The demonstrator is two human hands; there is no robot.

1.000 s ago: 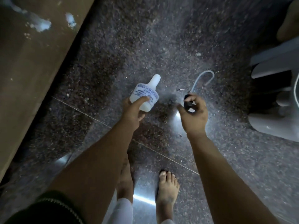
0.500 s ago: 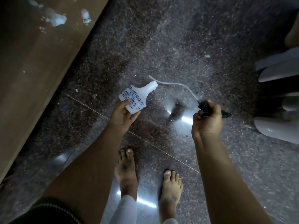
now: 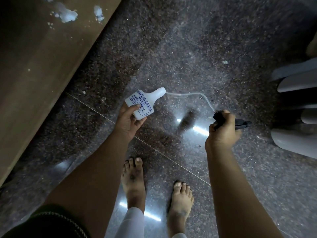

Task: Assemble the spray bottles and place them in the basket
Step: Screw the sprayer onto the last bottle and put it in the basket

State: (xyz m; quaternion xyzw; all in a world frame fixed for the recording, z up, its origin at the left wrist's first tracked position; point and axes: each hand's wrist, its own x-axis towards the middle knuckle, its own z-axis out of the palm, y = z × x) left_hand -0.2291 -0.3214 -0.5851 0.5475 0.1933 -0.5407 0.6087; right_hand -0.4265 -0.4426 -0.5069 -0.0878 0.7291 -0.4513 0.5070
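Note:
My left hand (image 3: 129, 121) grips a small white plastic spray bottle (image 3: 143, 103) with blue print, tilted so its neck points right. My right hand (image 3: 223, 130) is closed around a black spray head (image 3: 240, 124), its nozzle sticking out to the right. A clear dip tube (image 3: 190, 95) runs in an arc from the spray head to the bottle's mouth, where its free end sits. Whether the tube's tip is inside the neck is hard to tell. No basket is in view.
I stand barefoot on a dark speckled stone floor (image 3: 180, 48). A brown wooden surface (image 3: 34, 66) with white smears runs along the left. Grey plastic furniture legs (image 3: 295, 143) stand at the right edge.
The bottle has tipped from neck-up to neck pointing right. My right hand moved right, and the tube, curled upward before, now stretches across to the bottle's mouth.

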